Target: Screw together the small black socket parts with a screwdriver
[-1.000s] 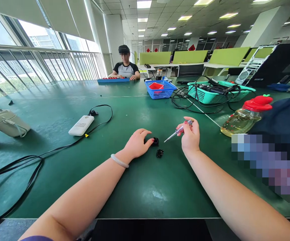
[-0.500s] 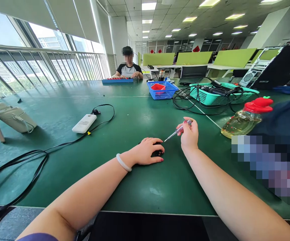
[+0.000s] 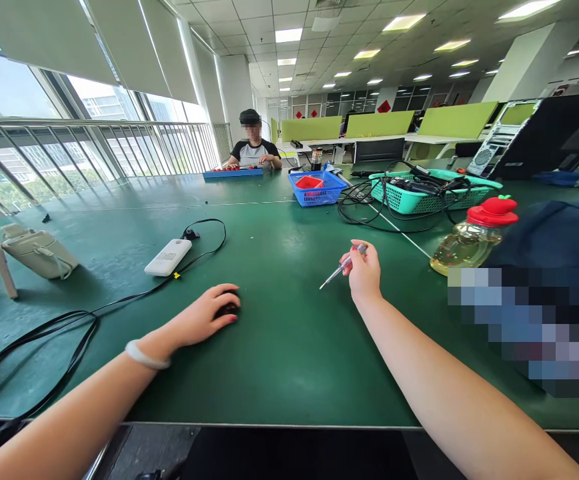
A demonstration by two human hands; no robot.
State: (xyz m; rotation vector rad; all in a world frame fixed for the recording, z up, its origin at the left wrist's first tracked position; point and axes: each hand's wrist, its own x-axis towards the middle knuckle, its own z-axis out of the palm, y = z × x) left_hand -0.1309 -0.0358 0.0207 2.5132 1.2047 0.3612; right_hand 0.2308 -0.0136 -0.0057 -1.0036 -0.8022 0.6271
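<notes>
On the green table (image 3: pixel 279 360), my left hand (image 3: pixel 207 315) is curled over a small black object (image 3: pixel 229 309). Fingers and palm cover most of it, so its kind cannot be made out. My right hand (image 3: pixel 366 272) grips a slim screwdriver (image 3: pixel 338 272) with a clear, purplish handle. Its metal shaft slants down to the left, and the tip stays apart from the black object, well to its right.
Left of centre lies a white power bank (image 3: pixel 168 257) with a black cable (image 3: pixel 87 320). A red-lidded bottle (image 3: pixel 464 243) stands right, near dark cloth. Farther back are a blue basket (image 3: pixel 319 195), a green basket (image 3: pixel 434 200) of cables, and a seated person (image 3: pixel 253 150) with a blue tray (image 3: pixel 233 173).
My left hand has slid to the left with the black object under it, away from the screwdriver. My right hand still holds the screwdriver in nearly the same pose; the view has shifted slightly.
</notes>
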